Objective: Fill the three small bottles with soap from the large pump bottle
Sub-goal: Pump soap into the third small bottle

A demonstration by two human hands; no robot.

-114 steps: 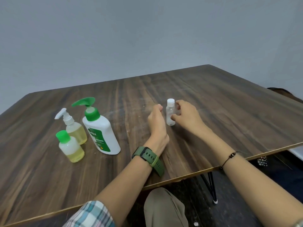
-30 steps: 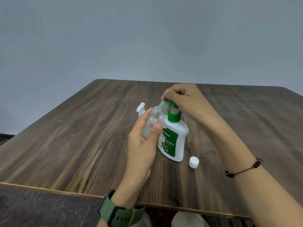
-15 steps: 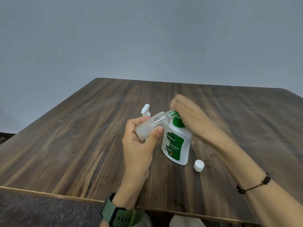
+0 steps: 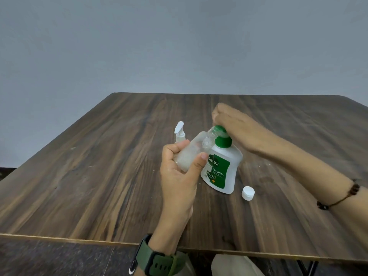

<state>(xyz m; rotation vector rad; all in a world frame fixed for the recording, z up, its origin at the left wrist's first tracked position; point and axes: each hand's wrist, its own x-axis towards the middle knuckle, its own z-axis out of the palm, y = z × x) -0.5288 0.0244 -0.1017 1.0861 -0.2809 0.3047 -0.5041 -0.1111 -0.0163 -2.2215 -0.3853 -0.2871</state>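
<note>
head | right hand (image 4: 237, 128) now pressing pump bottle (image 4: 221, 166) head down | left hand (image 4: 179, 176) still grips tilted small bottle (image 4: 189, 154)

Light even, soft, moderately bright; source not visible. Grey wall (image 4: 179, 46) shades darker toward corners. Shadows faint: weak smudge on wooden table (image 4: 99, 186) beside large pump bottle (image 4: 221, 168). Dull sheen on tabletop, no hard glare. Right hand (image 4: 239, 128) motion-blurred at knuckles. Small bottle (image 4: 191, 152) hazy, smeared. Wide-angle stretch: table edges splay outward. Overall slightly soft, compressed.
</note>
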